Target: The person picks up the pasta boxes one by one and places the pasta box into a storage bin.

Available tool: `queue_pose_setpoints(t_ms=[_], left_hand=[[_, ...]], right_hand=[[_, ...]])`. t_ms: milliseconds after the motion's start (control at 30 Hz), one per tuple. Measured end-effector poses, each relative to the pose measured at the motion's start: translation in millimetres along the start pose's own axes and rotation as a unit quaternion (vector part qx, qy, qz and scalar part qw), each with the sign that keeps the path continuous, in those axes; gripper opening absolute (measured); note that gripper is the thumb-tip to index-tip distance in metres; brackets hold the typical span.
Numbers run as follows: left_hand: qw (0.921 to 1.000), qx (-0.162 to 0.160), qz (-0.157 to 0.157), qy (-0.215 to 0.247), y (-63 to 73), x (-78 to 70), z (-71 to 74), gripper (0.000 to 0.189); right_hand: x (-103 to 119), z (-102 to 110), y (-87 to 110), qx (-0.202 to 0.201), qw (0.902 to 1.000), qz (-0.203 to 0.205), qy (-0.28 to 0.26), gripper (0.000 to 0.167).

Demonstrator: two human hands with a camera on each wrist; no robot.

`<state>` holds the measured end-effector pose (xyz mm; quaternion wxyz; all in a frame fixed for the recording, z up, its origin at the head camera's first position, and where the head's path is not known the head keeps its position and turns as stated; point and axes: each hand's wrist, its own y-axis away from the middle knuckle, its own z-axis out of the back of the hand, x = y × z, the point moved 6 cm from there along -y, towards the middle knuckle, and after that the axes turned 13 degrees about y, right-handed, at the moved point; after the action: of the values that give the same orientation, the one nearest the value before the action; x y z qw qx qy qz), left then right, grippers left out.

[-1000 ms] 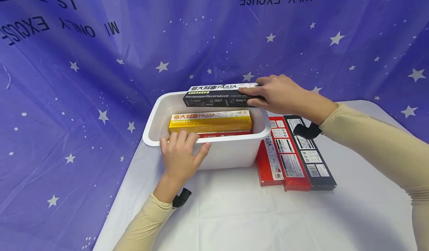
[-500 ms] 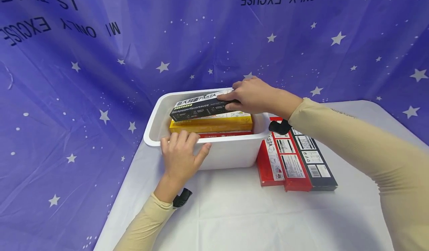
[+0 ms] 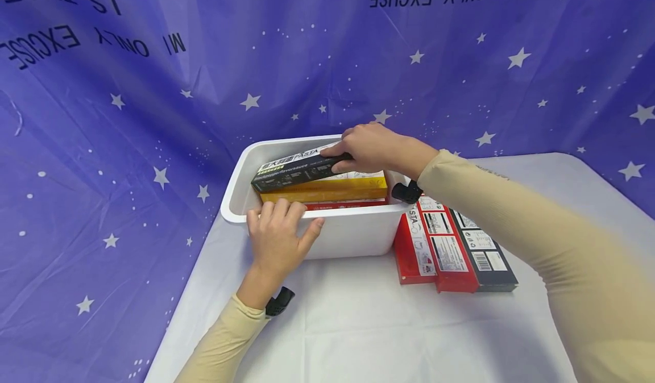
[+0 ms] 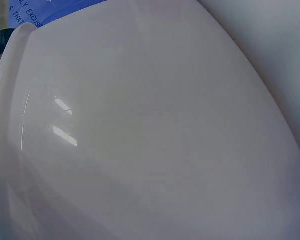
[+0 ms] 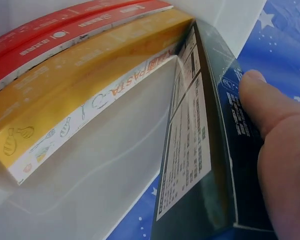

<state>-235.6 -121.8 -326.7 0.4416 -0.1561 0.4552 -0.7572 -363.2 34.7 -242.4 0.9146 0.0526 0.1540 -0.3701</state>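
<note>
My right hand (image 3: pixel 365 150) grips a black pasta box (image 3: pixel 297 171) by its right end, with the thumb (image 5: pixel 262 97) along its side in the right wrist view. Tilted, its left end lower, the box dips into a white plastic bin (image 3: pixel 348 232). Under it in the bin lie a yellow pasta box (image 3: pixel 353 188) and, toward the front, red packaging (image 3: pixel 353 204), which shows as red boxes (image 5: pixel 80 27) in the right wrist view. My left hand (image 3: pixel 278 238) holds the bin's front rim, fingers hooked over it and thumb outside. The left wrist view is filled by the bin's outer wall (image 4: pixel 155 125).
Right of the bin, two red boxes (image 3: pixel 455 258) and a dark box (image 3: pixel 488 261) lie side by side on the white tablecloth (image 3: pixel 389 332). A purple curtain (image 3: pixel 307 48) with stars and lettering hangs behind the table and at its left.
My right hand has moved left and slightly down, taking the black pasta box from above the bin's back rim to a tilt inside the bin. The left hand stays on the rim.
</note>
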Motion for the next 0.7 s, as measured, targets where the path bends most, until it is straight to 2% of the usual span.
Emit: queue_pose_setpoints(t_ms=[367,700], left_hand=[[1.0000,0.003,0.001,-0.001,0.3,0.5,0.8,0.065],[1.0000,0.003,0.001,0.002,-0.3,0.9,1.0,0.069]], right_hand=[[-11,-7,-8.4,-0.001,0.9977,-0.010,-0.067,0.051],[-21,-21,-12.7,-0.037,0.9934,-0.003,-0.109,0.052]])
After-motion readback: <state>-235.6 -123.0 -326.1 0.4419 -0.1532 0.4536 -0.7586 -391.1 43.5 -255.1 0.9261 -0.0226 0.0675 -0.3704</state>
